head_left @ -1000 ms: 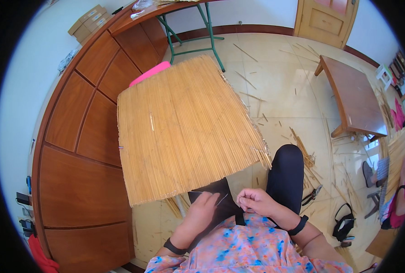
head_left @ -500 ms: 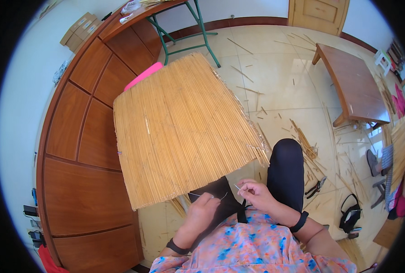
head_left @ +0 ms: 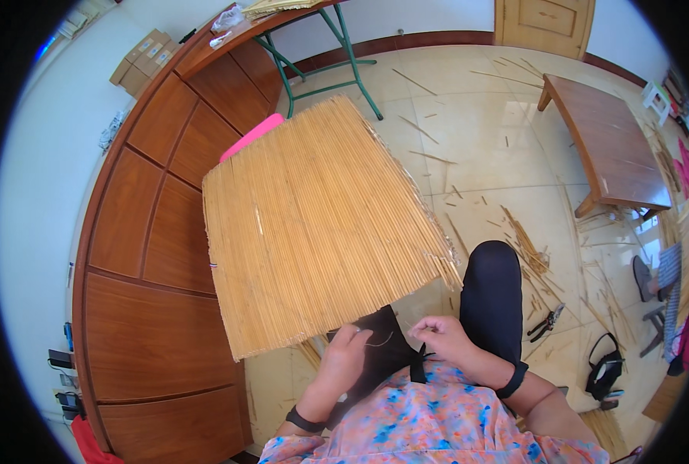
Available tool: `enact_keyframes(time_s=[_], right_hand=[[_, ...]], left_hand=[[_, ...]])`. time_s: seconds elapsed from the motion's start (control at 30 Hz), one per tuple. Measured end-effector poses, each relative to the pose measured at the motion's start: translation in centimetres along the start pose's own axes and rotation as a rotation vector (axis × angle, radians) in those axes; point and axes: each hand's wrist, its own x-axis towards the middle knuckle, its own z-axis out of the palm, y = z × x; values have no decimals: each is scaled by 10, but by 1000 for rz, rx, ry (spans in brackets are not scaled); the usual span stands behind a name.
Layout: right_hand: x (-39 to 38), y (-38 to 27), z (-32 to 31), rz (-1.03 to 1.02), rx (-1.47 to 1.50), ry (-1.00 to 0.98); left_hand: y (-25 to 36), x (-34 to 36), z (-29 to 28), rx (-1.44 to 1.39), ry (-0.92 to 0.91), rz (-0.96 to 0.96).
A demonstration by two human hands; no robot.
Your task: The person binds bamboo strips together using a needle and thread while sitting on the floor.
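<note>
A large mat of straight tan reeds [head_left: 321, 224] lies in front of me on a support, with a pink edge [head_left: 252, 135] showing behind it. My left hand [head_left: 344, 354] is closed just below the mat's near edge, holding a thin pale thread or wire [head_left: 387, 340] that curves out toward my right hand. My right hand [head_left: 440, 336], beside it over my lap, pinches something thin and small, too fine to name for sure. Both wrists wear black bands. My dark-trousered knee [head_left: 490, 278] is right of the mat.
Wooden panelled cabinet [head_left: 159, 332] at left. Green folding-leg table [head_left: 358, 83] behind the mat. Low wooden table [head_left: 603, 139], pruning shears [head_left: 547, 322], black bag [head_left: 602, 367] and reed scraps [head_left: 524, 236] on the floor at right. A co-worker's slippered foot and reeds [head_left: 688, 224] at far right.
Both hands stay in front of my lap with small finger movements; the right fingertips shifted slightly, and the thin thing between them shows less clearly. The whole view has shifted slightly.
</note>
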Motion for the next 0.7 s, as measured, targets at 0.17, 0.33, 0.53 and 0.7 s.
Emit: enact_keyframes(time_s=[0.17, 0.33, 0.53, 0.7], right_hand=[[7, 17, -8, -42, 34, 206], [-5, -5, -8, 8, -90, 30], [-14, -14, -4, -202, -232, 13], [-9, -10, 0, -497, -383, 17]], left_hand=[[1, 2, -3, 107, 17, 21], [6, 0, -7, 95, 33, 18], [17, 5, -7, -106, -30, 37], [26, 2, -4, -289, -103, -61]])
